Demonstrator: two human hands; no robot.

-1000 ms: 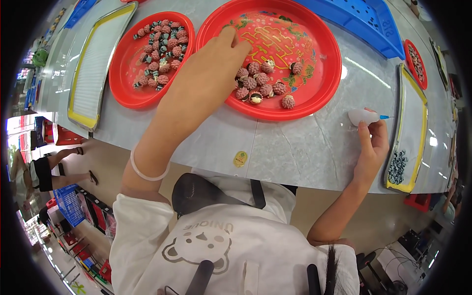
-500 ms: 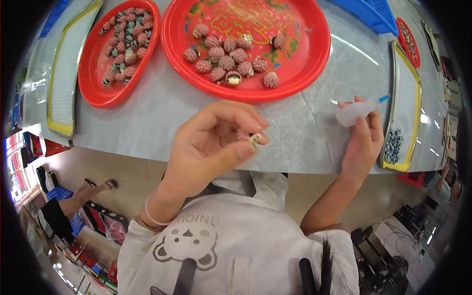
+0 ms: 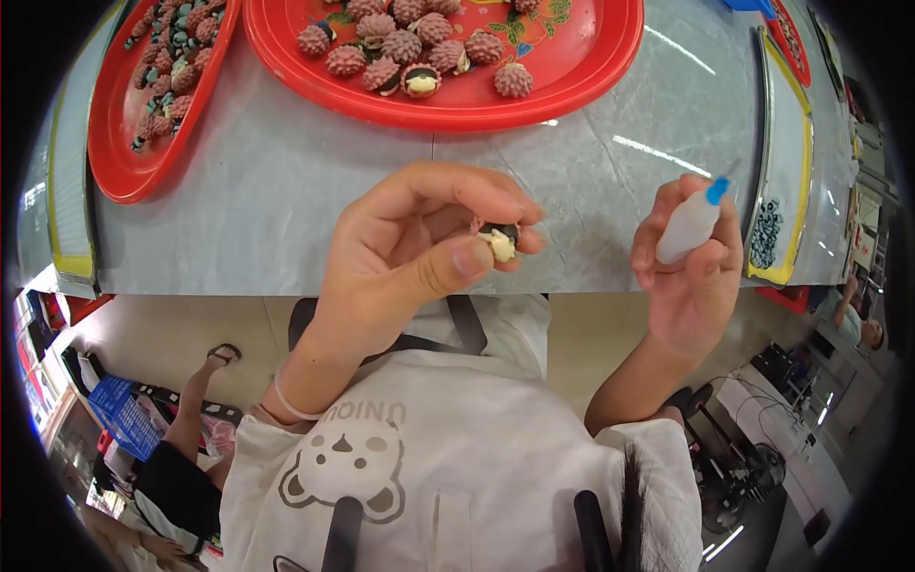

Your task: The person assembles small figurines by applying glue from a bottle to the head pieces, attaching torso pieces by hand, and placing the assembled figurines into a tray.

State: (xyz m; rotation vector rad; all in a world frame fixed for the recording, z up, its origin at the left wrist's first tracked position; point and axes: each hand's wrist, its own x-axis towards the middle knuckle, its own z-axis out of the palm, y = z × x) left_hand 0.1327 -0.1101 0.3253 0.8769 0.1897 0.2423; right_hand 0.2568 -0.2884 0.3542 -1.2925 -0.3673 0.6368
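On the far left of the grey tabletop (image 3: 286,191), a smaller red tray (image 3: 119,143) is lying heaped with pink, spiky little figures, so many of them seem to be finished already. Next to it, the big red tray (image 3: 572,81) is carrying about a dozen more of the same figures (image 3: 410,48) in a loose row; I think these are the ones waiting for their turn, so a good part of the work is left.

In the middle, the person's left hand (image 3: 419,257) is closing its thumb and fingertips around one small figure (image 3: 499,240), whose dark and cream side is showing, and is holding it just above the near edge of the tabletop. To the right, the right hand (image 3: 691,262) is gripping a small white squeeze bottle (image 3: 688,221) with a blue tip, tilted up and a little apart from the figure, not touching it yet. I cannot tell if anything is already applied to this piece. At the far right, a white tray with a yellow rim (image 3: 786,191) is holding a cluster of small dark pieces (image 3: 765,234).

Compared with one second ago, the left hand is no longer reaching into the big red tray; it is now back near the body with the figure. The right hand is now lifting the bottle closer to it.
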